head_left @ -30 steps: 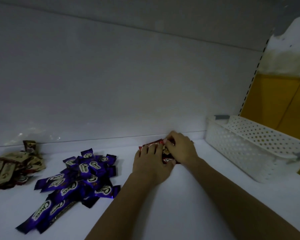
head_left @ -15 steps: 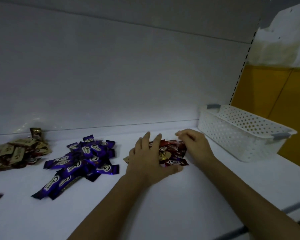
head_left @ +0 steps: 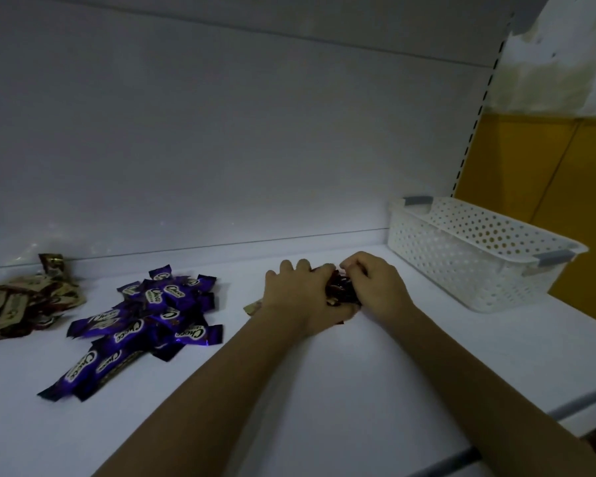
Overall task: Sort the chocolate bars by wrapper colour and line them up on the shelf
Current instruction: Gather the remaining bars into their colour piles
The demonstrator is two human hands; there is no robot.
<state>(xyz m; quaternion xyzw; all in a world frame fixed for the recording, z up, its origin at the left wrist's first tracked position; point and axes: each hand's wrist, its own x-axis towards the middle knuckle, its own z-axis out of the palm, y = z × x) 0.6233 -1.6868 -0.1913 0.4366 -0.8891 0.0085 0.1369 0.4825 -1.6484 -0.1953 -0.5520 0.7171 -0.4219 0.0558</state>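
While my left hand (head_left: pixel 298 299) and right hand (head_left: pixel 377 290) grip the red bars (head_left: pixel 341 290) between them, purple bars (head_left: pixel 152 315) lie leftward.

A white plastic basket (head_left: pixel 461 266) stands at the right side, with its long side running towards the back. Its walls are full of small round holes, and nothing can be seen inside it. It has a grey handle (head_left: pixel 417 200) at the far end and another grey handle (head_left: pixel 555 257) at the near end. Behind the basket a metal upright (head_left: pixel 475 122) with a row of dark slots goes up. To the right of it there are yellow panels (head_left: pixel 530 166) with a thin dark seam between them. Above them is a white wall (head_left: pixel 547 74) with greenish stains.
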